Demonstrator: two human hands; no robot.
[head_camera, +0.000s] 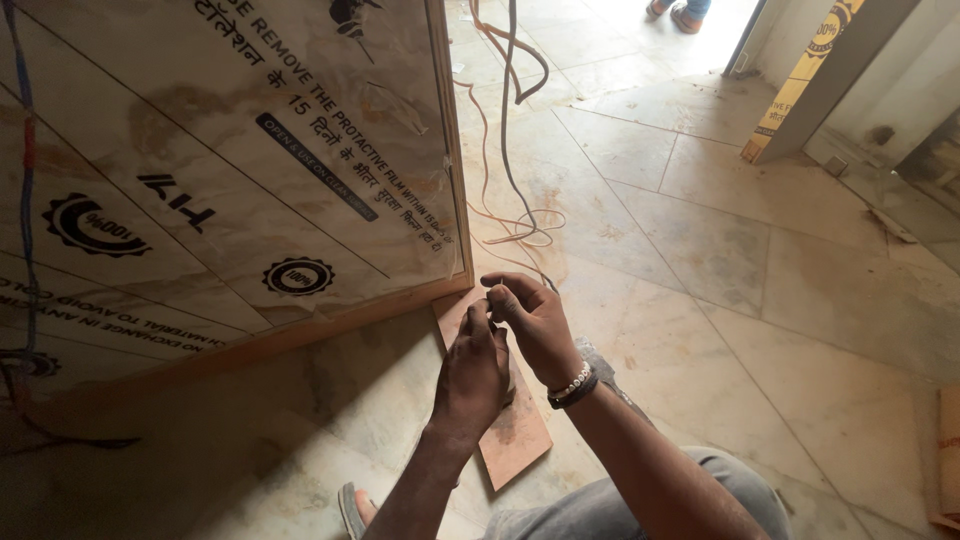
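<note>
The head camera is looking down at two bare hands meeting just in front of the lower corner of a big panel (230, 170). The left hand (473, 375) is reaching up from below with its fingers curled narrow, the tips closing against the fingers of the other hand. The right hand (535, 320) is coming in from the right, its thumb and forefinger pinching together at the top. Whatever small thing the fingertips are pinching is too small to make out. A thin dark cable (507, 120) is running down across the floor from the top of the view towards the right hand's fingertips, but whether it is ending between them cannot be told. A thinner orange wire (487, 180) is looping on the floor beside it.

The right wrist is wearing a bracelet (573, 385) of white beads with a dark band beside it. Under the hands a flat brown board piece (515, 435) is lying on the floor, its upper end touching the corner of the panel. The panel is standing tilted, covered in clear printed film, with a wooden edge along its bottom and right side. The floor (720, 250) is made of pale marble tiles. Another person's feet (678, 12) are showing at the top edge, well apart from the hands.
</note>
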